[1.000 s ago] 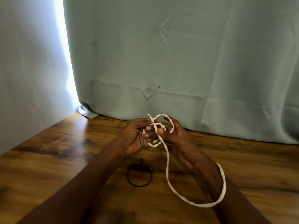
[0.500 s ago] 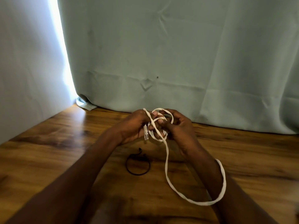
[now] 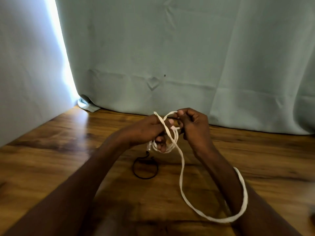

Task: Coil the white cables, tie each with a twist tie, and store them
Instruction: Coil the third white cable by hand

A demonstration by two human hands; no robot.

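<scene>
Both hands (image 3: 170, 132) pinch the white cable (image 3: 182, 169) above a wooden floor (image 3: 51, 159) before a curtain (image 3: 187, 57).

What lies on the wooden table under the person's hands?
A black twist tie bent into a ring lies below the left hand. The white cable's loose loop passes behind the right forearm, which hides part of it and the table.

Nothing here carries any writing that can be read. From where I stand, there is no label, brand, number or sign to be made out on anything in view.
</scene>
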